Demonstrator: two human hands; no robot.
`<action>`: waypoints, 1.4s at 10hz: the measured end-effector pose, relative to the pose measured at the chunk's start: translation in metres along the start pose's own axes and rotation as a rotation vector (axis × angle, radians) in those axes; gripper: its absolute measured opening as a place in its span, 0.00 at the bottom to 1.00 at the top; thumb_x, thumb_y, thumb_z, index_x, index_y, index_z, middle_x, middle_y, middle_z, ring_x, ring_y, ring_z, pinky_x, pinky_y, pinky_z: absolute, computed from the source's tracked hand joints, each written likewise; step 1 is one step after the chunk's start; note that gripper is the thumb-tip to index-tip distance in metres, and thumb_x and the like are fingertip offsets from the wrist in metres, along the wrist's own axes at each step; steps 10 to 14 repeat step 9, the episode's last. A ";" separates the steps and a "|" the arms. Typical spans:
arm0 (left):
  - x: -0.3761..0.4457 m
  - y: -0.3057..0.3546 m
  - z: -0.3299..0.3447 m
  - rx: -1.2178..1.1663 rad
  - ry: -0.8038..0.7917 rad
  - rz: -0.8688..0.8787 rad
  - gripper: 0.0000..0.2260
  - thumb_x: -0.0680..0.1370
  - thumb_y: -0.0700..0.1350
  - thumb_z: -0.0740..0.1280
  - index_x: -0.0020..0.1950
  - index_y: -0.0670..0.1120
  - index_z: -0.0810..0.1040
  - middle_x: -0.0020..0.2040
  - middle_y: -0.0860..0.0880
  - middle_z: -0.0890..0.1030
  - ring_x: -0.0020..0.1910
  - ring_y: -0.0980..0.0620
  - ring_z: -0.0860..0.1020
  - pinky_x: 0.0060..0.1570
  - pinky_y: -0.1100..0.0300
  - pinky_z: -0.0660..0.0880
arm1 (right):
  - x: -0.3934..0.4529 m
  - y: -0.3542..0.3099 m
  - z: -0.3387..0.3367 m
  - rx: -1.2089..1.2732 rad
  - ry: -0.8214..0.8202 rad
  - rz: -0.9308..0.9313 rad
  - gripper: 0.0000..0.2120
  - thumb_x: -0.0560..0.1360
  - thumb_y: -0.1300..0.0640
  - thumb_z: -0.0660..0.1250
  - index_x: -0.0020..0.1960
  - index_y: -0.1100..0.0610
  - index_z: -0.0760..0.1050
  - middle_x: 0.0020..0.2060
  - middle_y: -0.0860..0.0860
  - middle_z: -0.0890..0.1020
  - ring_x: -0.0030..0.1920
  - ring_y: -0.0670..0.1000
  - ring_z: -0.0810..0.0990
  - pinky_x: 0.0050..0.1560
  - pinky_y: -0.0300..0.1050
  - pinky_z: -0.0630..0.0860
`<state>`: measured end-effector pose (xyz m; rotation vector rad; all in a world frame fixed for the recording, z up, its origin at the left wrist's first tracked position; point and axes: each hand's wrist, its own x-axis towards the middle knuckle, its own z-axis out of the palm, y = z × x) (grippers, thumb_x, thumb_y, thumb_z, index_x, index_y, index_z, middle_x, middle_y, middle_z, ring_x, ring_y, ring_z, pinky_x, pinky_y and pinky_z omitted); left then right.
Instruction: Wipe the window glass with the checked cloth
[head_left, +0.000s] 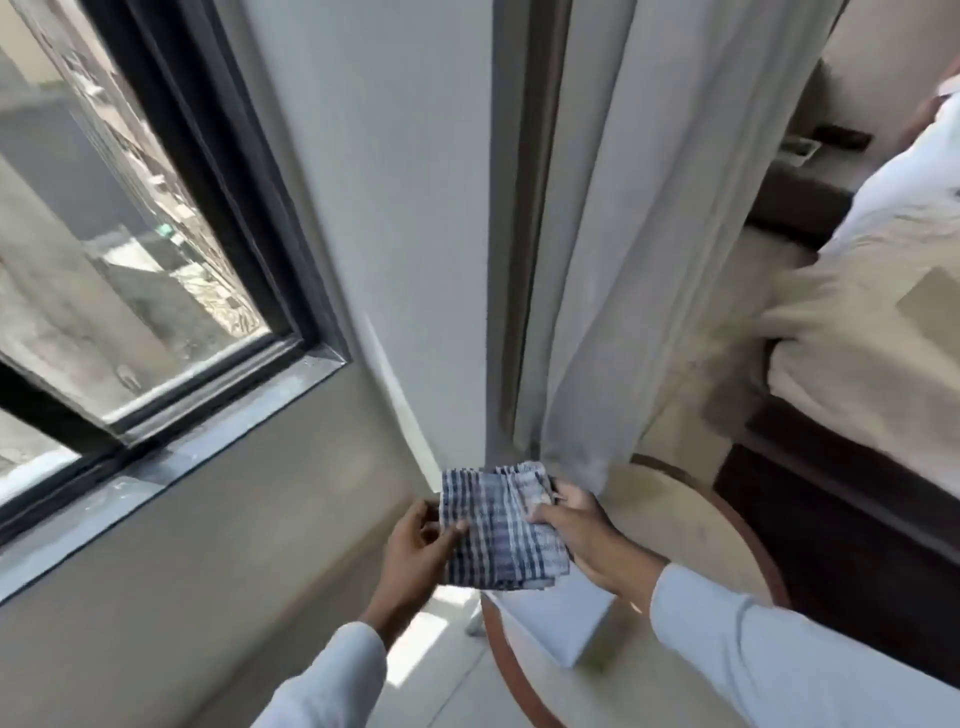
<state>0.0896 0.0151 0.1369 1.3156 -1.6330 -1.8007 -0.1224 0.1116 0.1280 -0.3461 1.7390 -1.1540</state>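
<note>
Two hands: both grip one checked cloth (501, 530), held in the air low in the head view.
Left hand (421, 545): thumb and fingers pinch the cloth's left edge; pale sleeve (332, 675) runs back toward the camera.
Right hand (576, 530): fingers curled over the cloth's right side, thumb pressed on top; grasping, not released. Its pale sleeve (779, 654) enters from the lower right.
Cloth: blue and white checks, folded into a rough square, bunched at its upper right corner under the right hand's fingers.
Cloth relative to window glass (119, 249): well apart, down and to the right of it; not touching glass or frame.
Window frame (249, 218): dark, around the glass; buildings show blurred through the pane.
Sill (208, 452): grey ledge just below the frame, up and left of the cloth.
Wall (405, 182): plain white, between the window and the curtain.
Curtain (639, 234): pale grey, hangs right of the wall; its lower end drops just behind the cloth.
Bench (691, 525): round, pale top with a brown rim, directly below and right of the cloth; a white card-like object (566, 623) lies on it under the hands.
Bed (872, 322): beige cover, far right, well apart from the cloth.
</note>
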 end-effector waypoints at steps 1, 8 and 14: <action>0.040 -0.066 0.049 0.073 0.020 -0.025 0.07 0.80 0.40 0.77 0.57 0.44 0.85 0.51 0.47 0.89 0.50 0.47 0.87 0.42 0.66 0.83 | 0.044 0.063 -0.032 -0.053 0.100 0.040 0.27 0.77 0.73 0.73 0.75 0.66 0.75 0.64 0.58 0.83 0.63 0.56 0.81 0.65 0.51 0.79; 0.150 -0.226 0.106 0.716 -0.057 0.071 0.28 0.80 0.43 0.71 0.80 0.44 0.72 0.78 0.44 0.77 0.79 0.42 0.73 0.78 0.50 0.69 | 0.144 0.222 -0.028 -0.528 0.363 0.054 0.23 0.82 0.60 0.68 0.77 0.55 0.72 0.75 0.56 0.78 0.75 0.60 0.77 0.74 0.55 0.76; 0.138 -0.205 0.089 0.865 -0.034 0.188 0.32 0.83 0.56 0.68 0.84 0.45 0.67 0.83 0.46 0.71 0.83 0.42 0.67 0.80 0.41 0.69 | 0.129 0.194 0.000 -0.697 0.341 -0.058 0.22 0.83 0.59 0.65 0.77 0.56 0.71 0.77 0.54 0.75 0.76 0.59 0.73 0.73 0.57 0.76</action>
